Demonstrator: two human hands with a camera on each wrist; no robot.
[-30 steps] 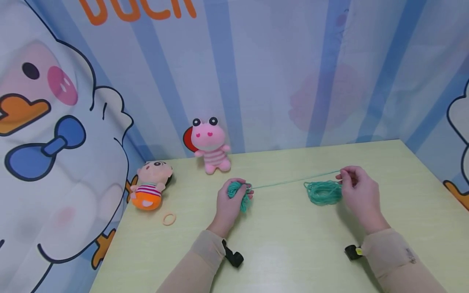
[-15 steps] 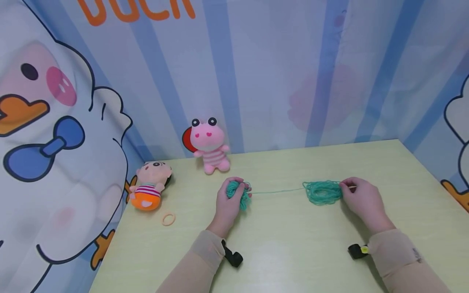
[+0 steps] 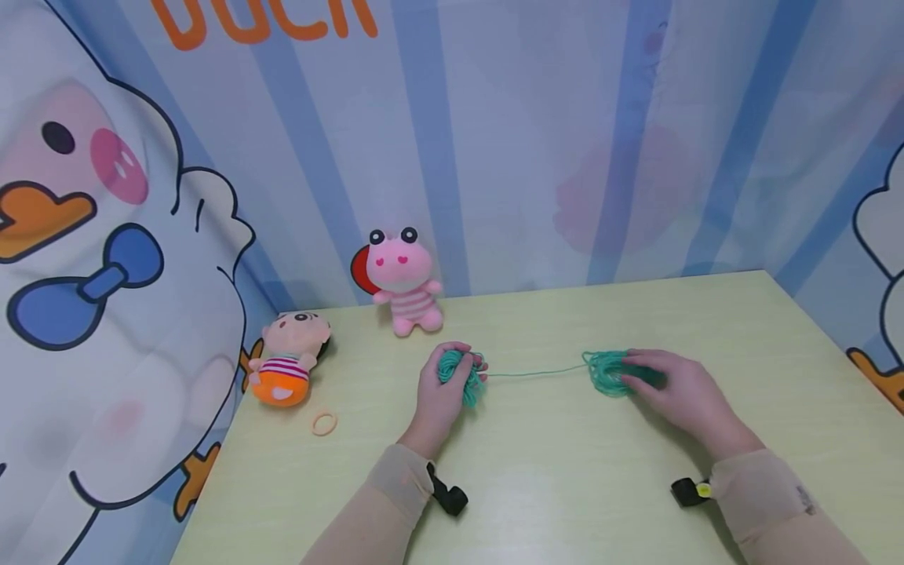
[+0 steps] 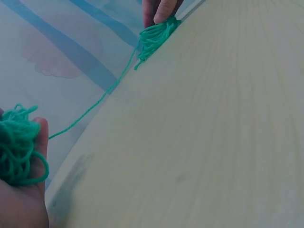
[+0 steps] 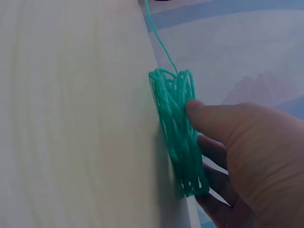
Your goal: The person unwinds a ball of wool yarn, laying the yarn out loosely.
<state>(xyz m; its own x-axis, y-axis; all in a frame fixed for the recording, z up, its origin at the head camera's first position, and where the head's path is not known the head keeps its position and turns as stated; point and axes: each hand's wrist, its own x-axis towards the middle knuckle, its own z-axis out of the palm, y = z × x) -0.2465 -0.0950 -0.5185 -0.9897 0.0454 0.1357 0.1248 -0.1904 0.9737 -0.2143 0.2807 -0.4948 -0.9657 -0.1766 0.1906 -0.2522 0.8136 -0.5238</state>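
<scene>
My left hand [image 3: 436, 400] holds a bundle of green yarn [image 3: 450, 364], its loops spilling out past the thumb. From there a single strand [image 3: 533, 373] runs slightly slack to a looped hank of green yarn [image 3: 603, 372] at the right. My right hand [image 3: 681, 392] has the hank between its thumb and fingers. In the right wrist view the thumb lies on the near side of the hank [image 5: 178, 133], with the fingers partly hidden behind it. The left wrist view shows the bundle [image 4: 16, 147] across my left palm.
A doll in orange shorts [image 3: 286, 365] lies at the table's left edge, with a small peach-coloured ring [image 3: 324, 424] near it. A pink striped plush toy [image 3: 406, 282] sits at the back against the fabric backdrop [image 3: 523, 157].
My right hand has let go of the taut strand, come down and moved left over the hank, taking it between thumb and fingers. The strand hangs lower. My left hand stays nearly still.
</scene>
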